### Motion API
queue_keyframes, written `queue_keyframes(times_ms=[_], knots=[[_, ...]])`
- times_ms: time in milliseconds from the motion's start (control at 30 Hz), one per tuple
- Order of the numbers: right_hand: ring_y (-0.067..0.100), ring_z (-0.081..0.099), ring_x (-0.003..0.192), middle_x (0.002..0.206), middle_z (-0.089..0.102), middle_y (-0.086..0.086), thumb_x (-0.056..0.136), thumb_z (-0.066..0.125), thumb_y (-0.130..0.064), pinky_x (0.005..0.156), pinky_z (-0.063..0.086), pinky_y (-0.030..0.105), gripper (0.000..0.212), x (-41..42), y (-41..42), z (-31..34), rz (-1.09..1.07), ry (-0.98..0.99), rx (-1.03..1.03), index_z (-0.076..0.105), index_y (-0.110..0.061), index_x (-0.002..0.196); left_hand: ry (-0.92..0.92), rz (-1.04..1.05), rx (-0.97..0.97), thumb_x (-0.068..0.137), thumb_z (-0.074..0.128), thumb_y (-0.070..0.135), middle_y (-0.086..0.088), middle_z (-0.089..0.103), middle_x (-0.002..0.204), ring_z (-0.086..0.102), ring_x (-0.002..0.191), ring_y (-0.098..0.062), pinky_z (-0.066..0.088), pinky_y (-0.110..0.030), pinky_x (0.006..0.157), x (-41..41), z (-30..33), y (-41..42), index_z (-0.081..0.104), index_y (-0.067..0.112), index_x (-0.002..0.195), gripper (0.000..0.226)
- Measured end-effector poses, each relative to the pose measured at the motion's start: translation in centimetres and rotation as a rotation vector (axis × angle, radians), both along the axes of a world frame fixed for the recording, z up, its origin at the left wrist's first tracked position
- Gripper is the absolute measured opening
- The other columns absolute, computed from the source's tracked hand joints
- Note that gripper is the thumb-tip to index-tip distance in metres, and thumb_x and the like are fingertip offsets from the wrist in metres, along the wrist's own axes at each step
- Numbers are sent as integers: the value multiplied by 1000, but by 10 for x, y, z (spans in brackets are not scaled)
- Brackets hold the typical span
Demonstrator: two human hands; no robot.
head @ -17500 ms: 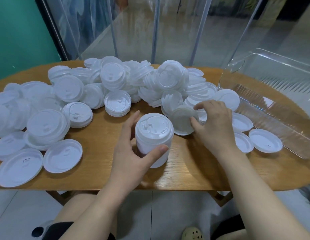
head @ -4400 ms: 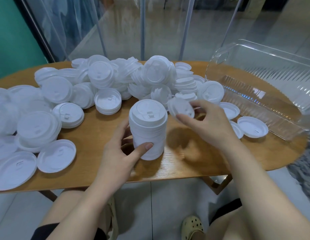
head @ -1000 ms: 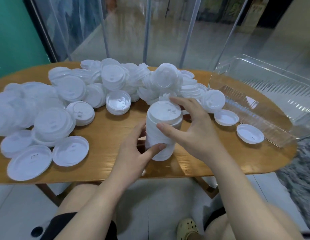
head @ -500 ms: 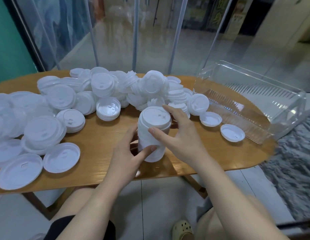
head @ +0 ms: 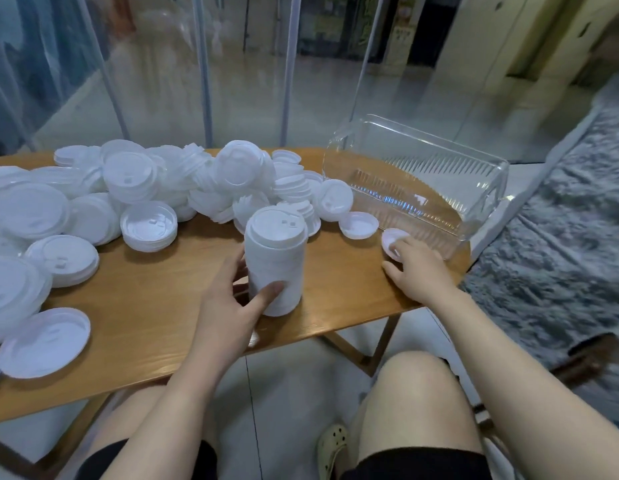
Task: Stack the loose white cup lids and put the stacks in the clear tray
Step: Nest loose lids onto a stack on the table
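Your left hand [head: 232, 306] is wrapped round the tall stack of lids [head: 275, 261], thumb on the near side and fingers behind, the stack standing upright on the bench [head: 155, 303] near the front edge. Your right hand [head: 417, 268] is well apart from it, out by the clear tray [head: 419, 188], fingertips resting on a single upturned lid [head: 393, 244] that lies just beside the tray's near wall; whether you have pinched that lid or only touch it, I cannot tell. The tray looks bare inside. A second upturned lid [head: 358, 225] lies left of that one, and the big loose heap [head: 204, 181] runs along the back of the bench with flatter lids [head: 45, 342] at far left

Risks from here: the stack is tall and narrow, held low and one-handed, so a nudge while you look away toward the tray could tip it or slide the top lids off. It also sits near the front edge, so a spill goes to the floor. The single lid lies flat on smooth wood, so your fingertips may skid it under the tray wall instead of lifting it. It lies open side up, so adding it unflipped could keep it from nesting
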State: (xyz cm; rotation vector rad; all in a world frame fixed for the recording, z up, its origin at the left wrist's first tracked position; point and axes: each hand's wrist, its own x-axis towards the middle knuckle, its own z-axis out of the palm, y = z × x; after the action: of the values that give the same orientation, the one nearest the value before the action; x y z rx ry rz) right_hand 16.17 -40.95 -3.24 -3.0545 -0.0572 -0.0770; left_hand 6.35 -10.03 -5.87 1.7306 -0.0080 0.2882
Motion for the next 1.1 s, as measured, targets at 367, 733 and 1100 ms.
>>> queue_keyframes(times_ms=[367,733,1100], knots=[[8,67,83,96,72,-2,104,58,-21,68,56,26,13,-10,13,20,-43,-176,907,69,-18,109,21,-14,-8,71,80,55,44,63,112,62,109,12,50,-20,90,1,4,-7,48,70,122,62],[6,62,89,102,66,-12,97,66,-42,76,48,23,17,-19,18,-7,-86,-23,798,69,-29,108,2,-7,-14,72,82,52,32,66,122,64,115,2,54,-28,94,1,1,-5,52,60,133,68],[4,61,107,117,65,-11,75,89,-43,85,50,20,50,-20,31,1,-21,-15,813,66,-26,116,-22,-11,-14,79,85,39,34,65,123,61,119,6,53,-26,94,1,2,-5,52,58,132,65]])
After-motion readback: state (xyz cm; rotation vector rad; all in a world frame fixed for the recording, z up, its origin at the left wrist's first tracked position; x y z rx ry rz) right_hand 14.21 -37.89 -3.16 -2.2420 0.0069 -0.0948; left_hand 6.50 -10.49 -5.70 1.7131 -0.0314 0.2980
